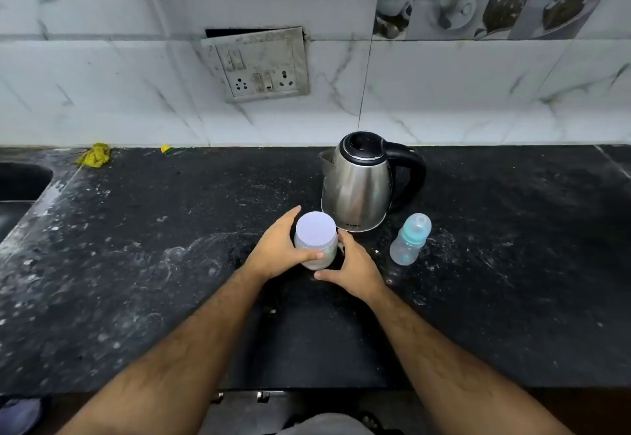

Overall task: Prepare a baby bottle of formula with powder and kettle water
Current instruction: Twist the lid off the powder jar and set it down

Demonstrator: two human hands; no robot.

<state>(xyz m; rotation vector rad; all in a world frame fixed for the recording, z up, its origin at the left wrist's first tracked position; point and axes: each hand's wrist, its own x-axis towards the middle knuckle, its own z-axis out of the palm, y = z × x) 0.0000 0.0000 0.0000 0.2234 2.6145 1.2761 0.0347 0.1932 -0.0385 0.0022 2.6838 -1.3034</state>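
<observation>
A clear powder jar (pixel 316 235) with a pale lilac lid stands on the black stone counter (pixel 153 264). My left hand (pixel 278 250) wraps around its left side, thumb across the front. My right hand (pixel 355 269) sits against the jar's right and lower side, fingers curved near its base. Just behind the jar stands a steel kettle (pixel 358 188) with a black lid and handle, spout to the left. To the right stands a clear baby bottle (pixel 409 240) with a teal collar and a clear cap on.
A sink (pixel 20 192) cuts into the counter at far left. A yellow cloth (pixel 95 154) and a small yellow scrap (pixel 165 149) lie by the tiled wall. A switch and socket plate (pixel 261 66) hangs loose on the wall above.
</observation>
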